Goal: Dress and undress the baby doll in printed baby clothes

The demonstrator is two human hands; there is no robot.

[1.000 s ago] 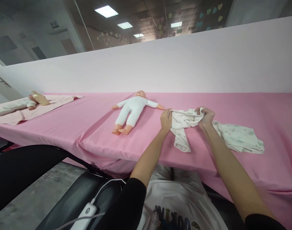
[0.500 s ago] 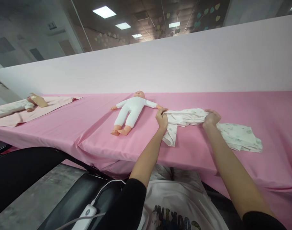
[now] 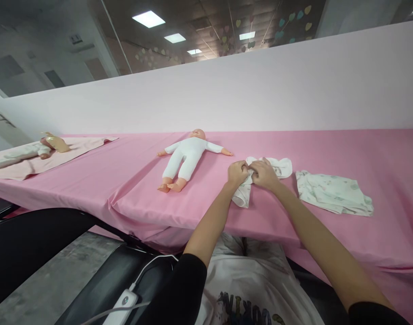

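My left hand (image 3: 238, 173) is closed on the left part of a white printed baby garment (image 3: 283, 167). Close beside it, my right hand (image 3: 264, 174) grips the same cloth, which lies bunched between my fingers. One sleeve-like end hangs down below my left hand onto the pink table; the other part spreads out behind and right of my right hand. A baby doll (image 3: 189, 153) in a white bodysuit lies on its back to the left, arms spread. Right of my hands rests a folded white cloth with a pale green print (image 3: 333, 193).
A pink sheet (image 3: 135, 180) covers the long table against a white low wall (image 3: 227, 95). At far left, another doll (image 3: 21, 151) and a yellowish pump bottle (image 3: 58, 143) lie on a peach towel (image 3: 79, 149). A black chair (image 3: 40, 243) and a white power strip (image 3: 122, 307) are in front.
My right hand has moved left from the garment's far right end to beside my left hand. The garment has gone from stretched out to gathered between my hands.
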